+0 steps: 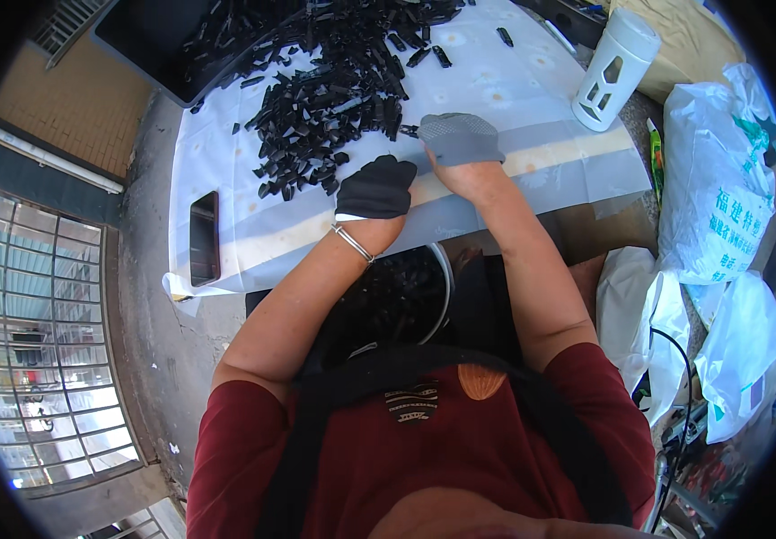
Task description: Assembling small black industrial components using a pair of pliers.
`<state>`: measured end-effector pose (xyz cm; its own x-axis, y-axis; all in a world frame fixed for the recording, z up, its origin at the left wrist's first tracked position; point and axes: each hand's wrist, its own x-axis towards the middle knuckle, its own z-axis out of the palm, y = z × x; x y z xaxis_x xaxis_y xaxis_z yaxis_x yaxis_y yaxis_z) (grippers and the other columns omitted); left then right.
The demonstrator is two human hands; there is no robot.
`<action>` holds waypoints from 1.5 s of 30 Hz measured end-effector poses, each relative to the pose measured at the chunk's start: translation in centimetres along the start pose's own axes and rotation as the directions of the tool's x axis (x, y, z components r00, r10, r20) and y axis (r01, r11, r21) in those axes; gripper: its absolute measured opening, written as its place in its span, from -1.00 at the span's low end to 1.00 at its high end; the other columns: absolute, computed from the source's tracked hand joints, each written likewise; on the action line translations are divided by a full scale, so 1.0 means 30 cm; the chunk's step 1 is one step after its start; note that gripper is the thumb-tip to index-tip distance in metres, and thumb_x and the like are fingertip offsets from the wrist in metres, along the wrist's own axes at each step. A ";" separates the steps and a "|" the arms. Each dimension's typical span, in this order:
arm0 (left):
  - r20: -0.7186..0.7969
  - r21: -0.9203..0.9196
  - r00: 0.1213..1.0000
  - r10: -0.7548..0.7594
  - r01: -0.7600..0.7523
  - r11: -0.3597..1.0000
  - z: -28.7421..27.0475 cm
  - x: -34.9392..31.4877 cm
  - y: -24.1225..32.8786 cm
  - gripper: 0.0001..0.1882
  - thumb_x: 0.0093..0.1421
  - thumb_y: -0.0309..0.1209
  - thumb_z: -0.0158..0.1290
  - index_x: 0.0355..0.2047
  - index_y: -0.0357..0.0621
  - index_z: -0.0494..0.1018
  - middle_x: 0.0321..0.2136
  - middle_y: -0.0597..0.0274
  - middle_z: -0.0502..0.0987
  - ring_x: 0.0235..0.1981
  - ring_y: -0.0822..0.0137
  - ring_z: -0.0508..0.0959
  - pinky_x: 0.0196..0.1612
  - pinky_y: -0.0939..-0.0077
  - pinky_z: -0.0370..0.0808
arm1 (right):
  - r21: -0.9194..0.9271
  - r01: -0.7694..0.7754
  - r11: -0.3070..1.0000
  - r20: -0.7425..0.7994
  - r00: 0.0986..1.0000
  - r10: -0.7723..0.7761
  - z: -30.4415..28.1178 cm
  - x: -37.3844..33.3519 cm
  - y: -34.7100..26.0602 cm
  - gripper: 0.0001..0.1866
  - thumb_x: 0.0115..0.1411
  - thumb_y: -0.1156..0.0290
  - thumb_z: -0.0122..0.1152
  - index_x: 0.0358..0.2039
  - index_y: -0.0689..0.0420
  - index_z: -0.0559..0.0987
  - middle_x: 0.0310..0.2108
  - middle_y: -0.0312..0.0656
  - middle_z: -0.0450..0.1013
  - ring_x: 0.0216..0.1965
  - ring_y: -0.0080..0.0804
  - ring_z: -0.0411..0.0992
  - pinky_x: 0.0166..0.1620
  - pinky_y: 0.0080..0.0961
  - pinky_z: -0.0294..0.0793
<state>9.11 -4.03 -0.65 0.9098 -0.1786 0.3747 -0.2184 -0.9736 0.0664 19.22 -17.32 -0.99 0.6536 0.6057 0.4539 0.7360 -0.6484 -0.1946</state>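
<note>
Well, from my end the thing in play is a small black plastic piece at the fingertips of the grey-gloved right hand, just beside the near right edge of the heap of black plastic pieces. I can't tell whether those fingers pinch it or merely rest against it. The black-gloved left hand is bunched, back toward me; its fingertips are hidden, so I can't tell what, if anything, it grips. To handle such pieces well, I'd take one by its sides, thumb against forefinger, and keep both wrists low and off the heap so loose bits don't scatter.

Both forearms rise from below and converge over the near edge of the floral tablecloth, elbows wide, hands near each other but apart. A metal bangle circles the left wrist. Below, between the arms, I see a pale-rimmed tub; farther out lie a phone at left and, upright at right, a white tumbler.
</note>
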 end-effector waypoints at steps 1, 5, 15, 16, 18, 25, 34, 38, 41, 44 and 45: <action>-0.035 -0.026 0.999 0.004 -0.005 1.000 -0.010 -0.008 0.004 -0.85 -0.04 -0.48 -0.08 -0.41 -0.10 0.41 -0.48 0.08 0.45 -0.42 0.10 0.48 -0.35 0.32 0.42 | -0.002 0.000 1.000 0.002 1.000 0.000 -0.011 -0.022 0.009 -0.79 0.05 0.30 0.04 -0.34 0.12 0.49 -0.41 -0.02 0.41 -0.32 -0.10 0.39 -0.23 -0.23 0.35; -0.056 -0.190 0.990 -0.131 0.118 0.975 -0.034 -0.055 -0.047 -0.77 -0.01 -0.48 -0.12 -0.31 -0.14 0.43 -0.40 -0.02 0.48 -0.37 0.02 0.48 -0.29 0.26 0.41 | 0.353 -0.067 0.933 -0.051 0.995 0.091 -0.058 -0.093 -0.008 -0.80 0.10 0.31 0.00 -0.34 0.13 0.48 -0.45 -0.03 0.41 -0.36 -0.12 0.39 -0.26 -0.28 0.34; 0.379 -0.643 0.915 -0.138 0.367 0.672 -0.244 -0.184 -0.041 -0.56 -0.06 -0.41 0.08 -0.10 -0.15 0.36 -0.34 0.00 0.49 -0.34 0.20 0.50 -0.26 0.45 0.41 | 0.751 0.238 0.616 0.085 0.890 -0.448 -0.085 -0.165 -0.206 -0.69 0.03 0.26 0.11 -0.20 0.08 0.45 -0.33 -0.12 0.42 -0.26 -0.15 0.36 -0.16 -0.32 0.32; 0.353 -0.667 0.930 -0.100 0.326 0.670 -0.249 -0.195 -0.037 -0.52 -0.08 -0.41 0.11 -0.08 -0.16 0.34 -0.32 0.02 0.49 -0.34 0.26 0.50 -0.26 0.48 0.41 | 0.807 0.205 0.554 0.121 0.861 -0.494 -0.080 -0.168 -0.210 -0.69 0.02 0.23 0.12 -0.23 0.09 0.45 -0.36 -0.11 0.42 -0.26 -0.11 0.36 -0.17 -0.27 0.31; 0.278 -0.647 0.956 -0.090 0.255 0.719 -0.214 -0.230 -0.039 -0.52 -0.04 -0.43 0.11 -0.06 -0.21 0.32 -0.30 0.05 0.49 -0.34 0.33 0.49 -0.25 0.52 0.40 | 0.812 0.199 0.549 0.121 0.862 -0.492 -0.069 -0.179 -0.224 -0.68 0.01 0.20 0.14 -0.26 0.09 0.46 -0.37 -0.08 0.41 -0.27 -0.11 0.35 -0.16 -0.27 0.31; 0.396 -0.789 0.780 -0.484 0.559 0.255 -0.172 -0.274 0.001 -0.64 0.23 -0.21 -0.16 -0.21 -0.26 0.43 -0.38 0.16 0.51 -0.38 0.37 0.47 -0.29 0.56 0.38 | 0.603 0.163 0.781 0.112 0.952 -0.285 -0.050 -0.175 -0.270 -0.67 0.02 0.18 0.14 -0.33 0.17 0.45 -0.43 -0.09 0.40 -0.36 -0.11 0.36 -0.27 -0.32 0.32; 0.384 -0.848 0.741 -0.551 0.519 0.108 -0.160 -0.270 -0.007 -0.54 0.26 -0.09 -0.28 -0.51 -0.19 0.41 -0.69 0.37 0.39 -0.69 0.53 0.34 -0.63 0.64 0.24 | 0.494 0.269 0.827 -0.065 0.960 -0.273 -0.107 -0.196 -0.235 -0.73 0.03 0.26 0.12 -0.33 0.17 0.46 -0.40 -0.14 0.40 -0.33 -0.18 0.35 -0.26 -0.34 0.31; 0.327 -0.829 0.765 -0.555 0.514 0.220 -0.157 -0.261 -0.011 -0.56 0.26 -0.12 -0.27 -0.52 -0.21 0.40 -0.69 0.30 0.40 -0.70 0.43 0.37 -0.61 0.55 0.27 | 0.298 0.378 0.876 -0.047 0.923 -0.382 -0.112 -0.186 -0.252 -0.78 0.03 0.29 0.10 -0.35 0.14 0.47 -0.40 -0.16 0.40 -0.34 -0.19 0.35 -0.25 -0.32 0.32; 0.101 -0.716 0.884 -0.457 0.383 0.584 -0.171 -0.240 0.009 -0.61 0.25 -0.21 -0.26 -0.53 -0.22 0.39 -0.68 0.13 0.42 -0.67 0.20 0.40 -0.57 0.41 0.31 | 0.345 0.339 0.875 -0.018 0.935 -0.355 -0.062 -0.188 -0.263 -0.80 0.03 0.30 0.08 -0.36 0.13 0.47 -0.39 -0.15 0.40 -0.33 -0.18 0.35 -0.24 -0.31 0.32; -0.053 -0.564 0.929 -0.367 0.276 0.778 -0.151 -0.253 -0.008 -0.68 0.23 -0.31 -0.25 -0.56 -0.22 0.38 -0.65 0.00 0.42 -0.61 -0.01 0.41 -0.51 0.28 0.34 | 0.417 0.398 0.817 -0.173 0.917 -0.359 -0.039 -0.184 -0.300 -0.79 0.04 0.30 0.08 -0.34 0.13 0.46 -0.37 -0.14 0.40 -0.33 -0.14 0.34 -0.23 -0.29 0.31; -0.020 -0.500 0.939 -0.344 0.289 0.816 -0.167 -0.268 -0.013 -0.69 0.22 -0.33 -0.24 -0.56 -0.22 0.37 -0.64 -0.03 0.42 -0.58 -0.04 0.42 -0.50 0.25 0.33 | 0.414 0.397 0.819 -0.175 0.918 -0.357 -0.050 -0.183 -0.303 -0.79 0.04 0.30 0.08 -0.34 0.13 0.46 -0.37 -0.14 0.40 -0.33 -0.14 0.34 -0.23 -0.29 0.31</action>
<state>0.13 -1.50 0.93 0.9222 0.1701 0.3472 -0.0923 -0.7753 0.6248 8.69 -15.44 -0.41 0.3064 0.7063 0.6382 0.9355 -0.0993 -0.3392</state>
